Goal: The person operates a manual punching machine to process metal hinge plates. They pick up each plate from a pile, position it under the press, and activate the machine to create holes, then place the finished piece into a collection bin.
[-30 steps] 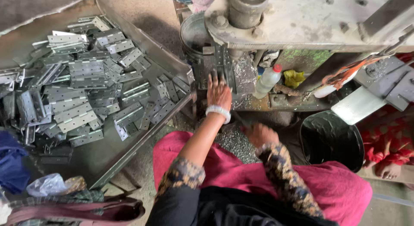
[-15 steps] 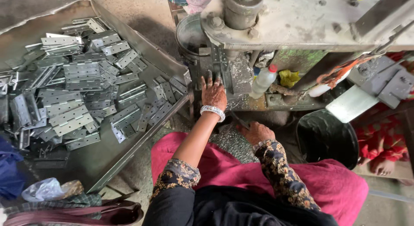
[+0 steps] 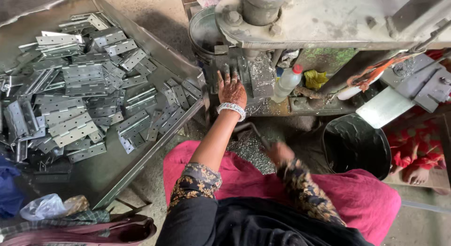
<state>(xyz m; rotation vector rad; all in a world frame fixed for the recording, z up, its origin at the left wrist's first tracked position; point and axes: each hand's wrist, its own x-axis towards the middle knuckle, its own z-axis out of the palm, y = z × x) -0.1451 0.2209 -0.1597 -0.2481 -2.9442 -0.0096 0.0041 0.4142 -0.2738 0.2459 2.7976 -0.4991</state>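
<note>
My left hand [image 3: 231, 88] lies flat, fingers spread, against the grey metal bed of the press machine [image 3: 329, 20], a silver bracelet on the wrist. My right hand [image 3: 281, 153] is blurred, low over my pink-clad lap, next to a dark metal handle [image 3: 253, 131] and a heap of metal shavings [image 3: 251, 152]. Whether it holds anything cannot be told. A large metal tray [image 3: 155, 147] to my left holds several silver hinges [image 3: 80, 91] in a pile.
A black bucket [image 3: 354, 142] stands to the right of my lap. A clear plastic bottle with a red cap [image 3: 286, 81] and a yellow rag [image 3: 314, 78] sit under the machine. Another person's bare feet [image 3: 416, 173] show at far right. Bags [image 3: 47, 206] lie at bottom left.
My left hand has stayed spread on the machine bed. My right hand has moved a little to the right over my lap and now looks blurred. The view has shifted slightly.
</note>
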